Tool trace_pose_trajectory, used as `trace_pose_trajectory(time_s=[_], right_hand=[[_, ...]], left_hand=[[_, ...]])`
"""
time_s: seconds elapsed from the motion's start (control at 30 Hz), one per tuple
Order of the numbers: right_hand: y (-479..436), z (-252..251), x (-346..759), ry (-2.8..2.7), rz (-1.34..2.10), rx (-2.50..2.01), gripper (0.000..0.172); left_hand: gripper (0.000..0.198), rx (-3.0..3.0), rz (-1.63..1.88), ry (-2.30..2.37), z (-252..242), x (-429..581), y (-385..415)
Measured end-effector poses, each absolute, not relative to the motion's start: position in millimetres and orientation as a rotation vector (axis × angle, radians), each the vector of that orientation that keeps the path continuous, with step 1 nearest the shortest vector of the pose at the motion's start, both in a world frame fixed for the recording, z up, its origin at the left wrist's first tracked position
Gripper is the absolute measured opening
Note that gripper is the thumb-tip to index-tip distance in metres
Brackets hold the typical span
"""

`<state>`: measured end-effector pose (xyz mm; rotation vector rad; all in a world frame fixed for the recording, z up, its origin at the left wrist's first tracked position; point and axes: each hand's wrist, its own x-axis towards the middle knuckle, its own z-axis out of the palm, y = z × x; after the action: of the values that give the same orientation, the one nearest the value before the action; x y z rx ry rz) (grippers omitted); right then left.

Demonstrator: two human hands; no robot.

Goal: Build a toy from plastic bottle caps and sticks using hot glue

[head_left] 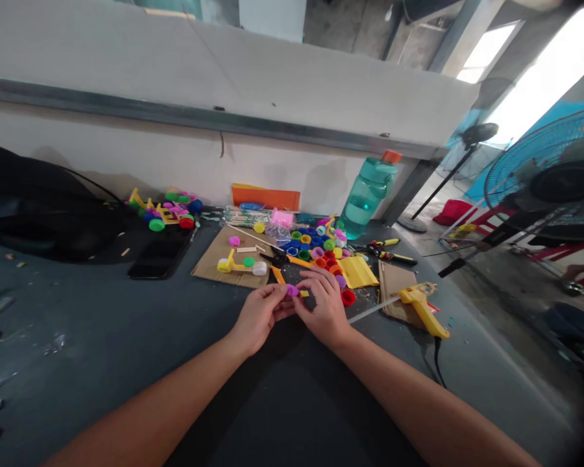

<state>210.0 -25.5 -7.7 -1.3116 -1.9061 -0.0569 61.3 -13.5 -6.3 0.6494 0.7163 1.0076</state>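
Note:
A purple bottle cap [292,290] is pinched in front of me between the fingertips of both hands. My left hand [259,316] is closed on its left side, thumb on top. From the right, my right hand [325,307] closes its thumb and fingers at the cap's other edge. A small yellow piece [304,294] shows beside the right fingers; whether they touch it I cannot tell. Just beyond, a cardboard sheet [209,267] carries a yellow stick-and-cap assembly [228,264], a green cap [248,261] and a pink cap [234,240]. Black-jawed pliers or cutters [278,259] lie next to it.
Many coloured caps [305,239] lie beyond my hands, beside a yellow sheet [357,272]. At right, a yellow glue gun [424,310] with a cord rests on cardboard [394,280]. A teal bottle [365,198], a phone [159,254] and a black bag [43,207] stand around.

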Motion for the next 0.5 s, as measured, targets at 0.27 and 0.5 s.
trace_pose_trajectory(time_s=[0.27, 0.5], right_hand=[[-22.6, -11.2, 214.4, -1.936, -0.042, -1.186, 0.018], [-22.6, -10.4, 214.5, -1.895, 0.01, -1.153, 0.02]], left_hand=[[0.017, 0.697, 0.97, 0.744, -7.2, 60.1, -14.0], [0.014, 0.674, 0.934, 0.752, -5.4, 59.1, -14.3]])
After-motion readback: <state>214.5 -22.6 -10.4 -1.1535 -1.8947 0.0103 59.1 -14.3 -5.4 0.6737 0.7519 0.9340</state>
